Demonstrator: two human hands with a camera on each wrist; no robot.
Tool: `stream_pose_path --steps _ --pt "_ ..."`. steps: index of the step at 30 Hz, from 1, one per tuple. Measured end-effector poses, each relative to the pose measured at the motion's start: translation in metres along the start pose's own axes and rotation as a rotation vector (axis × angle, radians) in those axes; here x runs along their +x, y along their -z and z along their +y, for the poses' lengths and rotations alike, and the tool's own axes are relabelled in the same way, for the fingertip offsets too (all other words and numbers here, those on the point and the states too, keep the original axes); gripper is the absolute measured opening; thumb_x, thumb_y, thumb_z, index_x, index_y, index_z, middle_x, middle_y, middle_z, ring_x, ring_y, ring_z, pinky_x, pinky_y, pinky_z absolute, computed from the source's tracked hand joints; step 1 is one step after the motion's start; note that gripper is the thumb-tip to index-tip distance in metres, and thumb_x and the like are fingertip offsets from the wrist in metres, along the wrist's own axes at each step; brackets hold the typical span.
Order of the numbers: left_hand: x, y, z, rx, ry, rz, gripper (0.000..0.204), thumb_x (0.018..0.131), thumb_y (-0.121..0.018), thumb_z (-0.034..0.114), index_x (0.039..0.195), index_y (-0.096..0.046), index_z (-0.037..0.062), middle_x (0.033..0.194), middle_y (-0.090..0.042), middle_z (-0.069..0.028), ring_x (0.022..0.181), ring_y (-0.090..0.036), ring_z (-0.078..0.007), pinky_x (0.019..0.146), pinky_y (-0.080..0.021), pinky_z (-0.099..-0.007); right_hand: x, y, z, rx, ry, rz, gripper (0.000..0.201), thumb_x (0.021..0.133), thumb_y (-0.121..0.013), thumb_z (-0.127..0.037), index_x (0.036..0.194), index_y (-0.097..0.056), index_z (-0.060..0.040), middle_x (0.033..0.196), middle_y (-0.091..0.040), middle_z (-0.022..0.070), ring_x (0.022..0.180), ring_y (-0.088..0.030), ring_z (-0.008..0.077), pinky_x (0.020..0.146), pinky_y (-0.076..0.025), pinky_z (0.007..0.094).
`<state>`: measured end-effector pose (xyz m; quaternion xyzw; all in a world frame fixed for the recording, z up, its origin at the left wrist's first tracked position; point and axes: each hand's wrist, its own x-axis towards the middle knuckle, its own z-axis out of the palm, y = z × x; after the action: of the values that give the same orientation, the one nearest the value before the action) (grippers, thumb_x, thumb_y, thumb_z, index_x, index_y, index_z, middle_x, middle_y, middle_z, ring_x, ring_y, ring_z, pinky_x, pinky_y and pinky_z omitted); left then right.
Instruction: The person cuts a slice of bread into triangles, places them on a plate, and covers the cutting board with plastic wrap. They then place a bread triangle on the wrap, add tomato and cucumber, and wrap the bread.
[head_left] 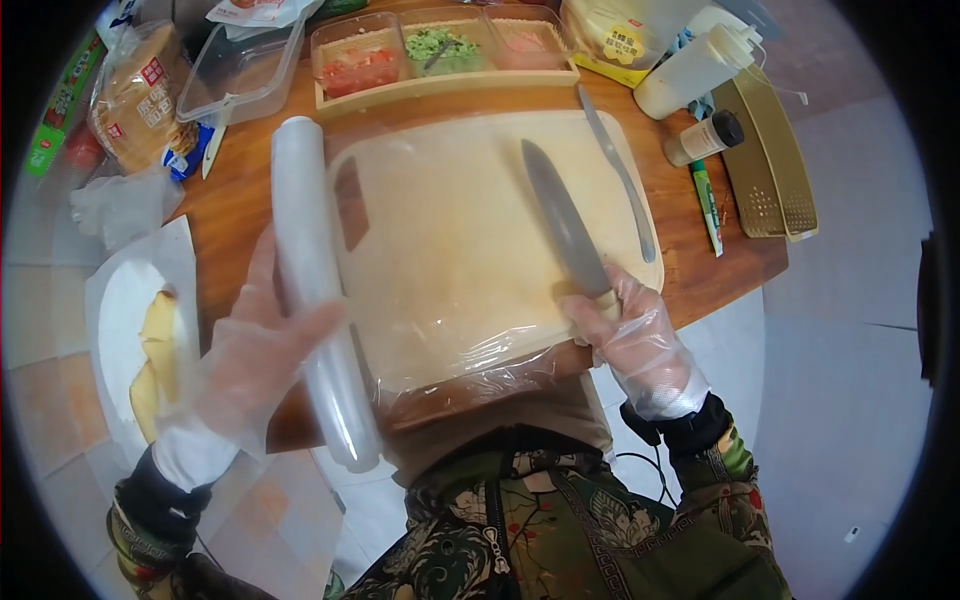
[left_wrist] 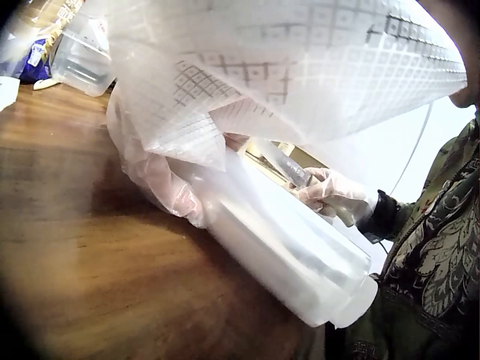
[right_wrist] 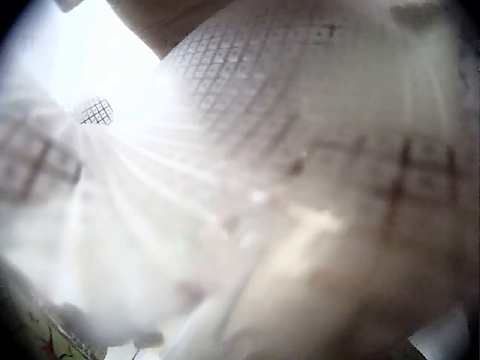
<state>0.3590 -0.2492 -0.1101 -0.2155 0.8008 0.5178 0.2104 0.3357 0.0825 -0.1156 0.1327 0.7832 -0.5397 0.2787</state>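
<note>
My left hand (head_left: 240, 365), in a clear plastic glove, grips a roll of cling film (head_left: 318, 310) with the thumb across its top. The roll lies along the left side of a cream cutting board (head_left: 450, 200), and a clear sheet of film spreads from it over the board, wrinkled at the near edge. At the board's right side, my gloved right hand (head_left: 650, 345) holds a kitchen knife (head_left: 558, 205) by its handle, the blade pointing away over the board. The left wrist view shows the roll (left_wrist: 277, 240) close up; glove plastic blurs the right wrist view.
A wooden tray (head_left: 450, 93) with tubs of chopped food stands behind the board. A table knife (head_left: 615, 160) lies on the board's right edge. Bagged bread (head_left: 145, 95) and a clear box (head_left: 240, 75) are back left; a squeeze bottle (head_left: 690, 75) and seasoning jar (head_left: 703, 138) back right.
</note>
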Motion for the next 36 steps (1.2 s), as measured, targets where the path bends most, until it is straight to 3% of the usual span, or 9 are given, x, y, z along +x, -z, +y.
stream_pose_path --steps 9,13,15,18,22,24,27,34,36 --pt "-0.002 0.000 0.006 0.075 -0.047 -0.002 0.094 0.094 -0.073 0.017 0.165 -0.012 0.0077 0.134 -0.055 -0.0100 0.101 -0.056 -0.0124 0.075 -0.048 -0.0244 -0.005 0.005 0.008 -0.121 -0.038 -0.069 0.032 0.100 -0.068 -0.025 0.122 -0.068 -0.0027 0.077 -0.063 -0.0023 0.067 -0.057 0.0045 0.058 -0.045 0.0219" --pt "0.001 -0.001 -0.001 0.071 -0.048 0.016 0.093 0.094 -0.072 0.016 0.165 -0.012 0.0068 0.135 -0.055 -0.0117 0.105 -0.057 -0.0137 0.079 -0.049 -0.0248 -0.009 0.002 0.009 -0.037 -0.003 -0.066 0.031 0.099 -0.070 -0.025 0.122 -0.068 -0.0035 0.077 -0.064 -0.0018 0.067 -0.057 0.0043 0.056 -0.046 0.0220" --pt "0.002 0.000 -0.005 -0.014 -0.084 0.004 0.092 0.092 -0.074 0.020 0.163 -0.017 0.0036 0.148 -0.054 -0.0177 0.132 -0.055 -0.0215 0.111 -0.043 -0.0316 -0.011 0.003 0.003 -0.068 -0.090 -0.081 0.030 0.098 -0.072 -0.024 0.120 -0.069 -0.0042 0.078 -0.064 -0.0023 0.066 -0.057 0.0035 0.054 -0.046 0.0214" --pt "0.001 -0.004 -0.004 -0.130 -0.139 -0.030 0.091 0.093 -0.073 0.020 0.163 -0.017 0.0020 0.148 -0.053 -0.0162 0.132 -0.054 -0.0205 0.111 -0.042 -0.0310 -0.013 -0.001 0.009 0.013 -0.117 -0.034 0.031 0.096 -0.074 -0.026 0.118 -0.070 -0.0038 0.077 -0.064 -0.0024 0.062 -0.056 0.0036 0.054 -0.046 0.0211" --pt "-0.001 -0.003 0.000 -0.051 -0.086 -0.006 0.090 0.094 -0.072 0.019 0.163 -0.017 0.0012 0.148 -0.052 -0.0157 0.132 -0.053 -0.0201 0.111 -0.042 -0.0308 -0.013 -0.004 0.008 -0.046 -0.124 -0.004 0.036 0.094 -0.077 -0.029 0.118 -0.069 -0.0027 0.079 -0.064 -0.0016 0.058 -0.056 0.0043 0.052 -0.047 0.0222" --pt "0.002 -0.002 -0.005 -0.048 -0.141 -0.028 0.093 0.096 -0.071 0.014 0.165 -0.010 0.0046 0.147 -0.047 -0.0120 0.125 -0.052 -0.0169 0.098 -0.047 -0.0264 -0.014 -0.005 0.009 -0.015 -0.166 0.016 0.039 0.091 -0.079 -0.031 0.116 -0.068 -0.0026 0.078 -0.063 -0.0003 0.054 -0.056 0.0064 0.051 -0.047 0.0236" --pt "0.002 -0.003 -0.010 -0.094 -0.184 -0.029 0.090 0.094 -0.071 0.018 0.163 -0.016 0.0012 0.149 -0.050 -0.0154 0.133 -0.051 -0.0205 0.111 -0.042 -0.0304 -0.017 -0.007 0.008 0.009 -0.068 0.015 0.037 0.091 -0.079 -0.031 0.112 -0.067 -0.0029 0.079 -0.063 0.0008 0.052 -0.056 0.0085 0.050 -0.048 0.0246" --pt "0.001 0.000 -0.007 -0.001 -0.126 0.005 0.090 0.094 -0.071 0.024 0.163 -0.016 0.0032 0.143 -0.055 -0.0182 0.126 -0.058 -0.0223 0.107 -0.045 -0.0306 -0.010 -0.011 0.010 -0.103 -0.175 0.063 0.030 0.091 -0.077 -0.023 0.111 -0.065 -0.0034 0.084 -0.065 0.0021 0.053 -0.056 0.0082 0.050 -0.049 0.0251" --pt "0.001 0.001 -0.004 0.001 -0.087 -0.009 0.091 0.095 -0.070 0.017 0.165 -0.013 0.0070 0.143 -0.050 -0.0120 0.119 -0.055 -0.0165 0.092 -0.050 -0.0270 -0.009 -0.009 0.021 0.054 -0.072 0.003 0.025 0.092 -0.074 -0.017 0.111 -0.064 -0.0046 0.082 -0.064 0.0010 0.053 -0.055 0.0067 0.049 -0.048 0.0246"
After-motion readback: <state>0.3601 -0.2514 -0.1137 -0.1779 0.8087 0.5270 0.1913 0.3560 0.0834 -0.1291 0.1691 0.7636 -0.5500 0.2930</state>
